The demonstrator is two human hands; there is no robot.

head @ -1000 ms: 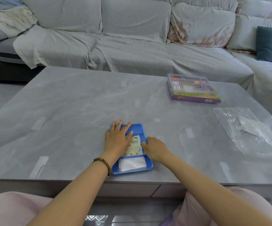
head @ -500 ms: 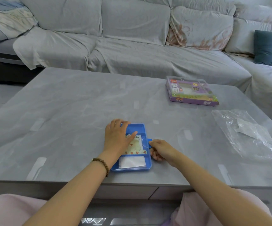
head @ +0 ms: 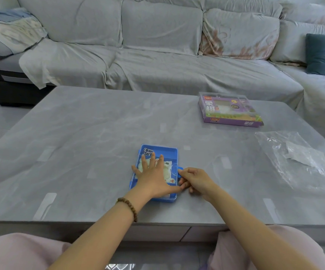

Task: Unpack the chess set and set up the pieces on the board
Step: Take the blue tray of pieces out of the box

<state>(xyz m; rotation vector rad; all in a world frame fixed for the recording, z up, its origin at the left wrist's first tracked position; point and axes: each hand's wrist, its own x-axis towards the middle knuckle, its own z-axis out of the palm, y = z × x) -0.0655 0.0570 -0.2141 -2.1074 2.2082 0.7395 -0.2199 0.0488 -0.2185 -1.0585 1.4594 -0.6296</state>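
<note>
Case (head: 167,152), blue, clear-lidded, lies under left hand's (head: 154,177) spread fingers; right hand's (head: 197,180) fingers pinch its latch (head: 180,169).

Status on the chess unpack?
Done: blue case lies apart from the purple box, plastic wrap aside. In hand: left hand presses down on it, right hand pinches the blue latch. Left: open it, lay the board, place pieces; none out yet.

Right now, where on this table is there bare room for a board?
The left half of the table, from the blue case to the edge, is bare; so is the middle strip beyond the case. The right is crowded: purple game box, clear plastic bag.
</note>
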